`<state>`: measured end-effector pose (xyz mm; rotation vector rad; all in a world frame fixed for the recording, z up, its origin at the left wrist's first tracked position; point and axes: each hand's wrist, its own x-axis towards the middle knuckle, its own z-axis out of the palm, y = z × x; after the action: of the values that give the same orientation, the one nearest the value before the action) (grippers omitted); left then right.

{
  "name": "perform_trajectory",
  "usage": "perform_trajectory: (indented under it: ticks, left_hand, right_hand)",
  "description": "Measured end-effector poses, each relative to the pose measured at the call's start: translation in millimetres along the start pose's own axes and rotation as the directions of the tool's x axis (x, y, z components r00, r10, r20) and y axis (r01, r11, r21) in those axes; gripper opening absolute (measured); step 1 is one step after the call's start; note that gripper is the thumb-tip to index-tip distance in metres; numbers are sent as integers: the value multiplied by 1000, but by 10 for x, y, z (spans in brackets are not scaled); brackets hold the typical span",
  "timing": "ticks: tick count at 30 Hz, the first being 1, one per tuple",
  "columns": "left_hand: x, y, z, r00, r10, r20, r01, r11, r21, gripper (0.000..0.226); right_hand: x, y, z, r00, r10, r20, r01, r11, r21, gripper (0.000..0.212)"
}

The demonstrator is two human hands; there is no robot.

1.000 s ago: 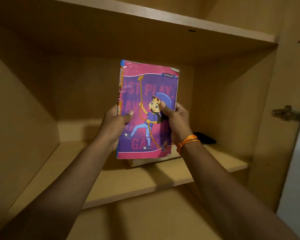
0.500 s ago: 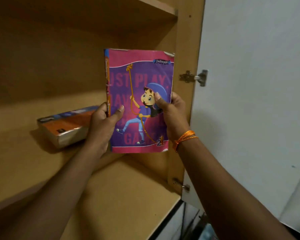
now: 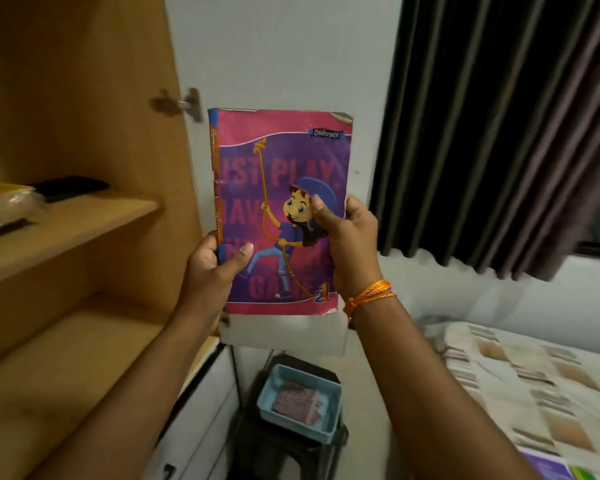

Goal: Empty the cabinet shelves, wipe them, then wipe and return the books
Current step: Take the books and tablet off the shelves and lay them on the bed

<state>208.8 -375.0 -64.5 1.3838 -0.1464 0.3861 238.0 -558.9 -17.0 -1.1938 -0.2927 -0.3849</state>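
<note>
Notebook (image 3: 284, 216), pink and purple cover with a climbing cartoon figure, is upright in front of me, clear of the cabinet (image 3: 84, 133) and held before the white open door (image 3: 274, 64). My left hand (image 3: 210, 271) grips the spine edge low down, thumb laid over the cover; my right hand (image 3: 349, 247) grips the opposite edge, thumb across the figure's hair, an orange thread at that wrist. Top right corner of the cover is curled and worn. My read: this is the emptying stage, with the book on its way out to be set down. To do it well I'd keep both edges supported so the soft cover doesn't fold, and lay it flat, spine straight, probably on the patterned bed (image 3: 534, 393) at right. On the shelf (image 3: 84, 216) at left remain a wrapped book (image 3: 4, 206) and a dark flat object (image 3: 70, 187), so more to clear. Below, a blue tray (image 3: 326, 427) on a dark stool (image 3: 284, 455) holds a checked cloth (image 3: 297, 400), likely the wiper.
</note>
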Motion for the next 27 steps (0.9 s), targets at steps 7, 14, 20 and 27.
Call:
perform_trajectory:
  ticks: [7, 14, 20, 27]
  left_hand:
    - [-414, -397, 1223, 983, -77, 168, 60, 993, 103, 13]
    - [-977, -847, 2384, 923, -201, 327, 153, 974, 166, 12]
    - [-1471, -1169, 3279, 850, -267, 454, 213, 963, 166, 9]
    - [-1886, -1514, 4063, 696, -344, 630, 250, 939, 236, 11]
  right_hand:
    - [-419, -347, -1416, 973, 21, -229, -24, 1000, -11, 13]
    - [-913, -587, -2797, 911, 33, -412, -73, 994, -80, 14]
    - [-1379, -767, -3770, 804, -5, -594, -87, 988, -127, 12]
    - [-1971, -965, -4571, 645, -39, -763, -132, 978, -161, 11]
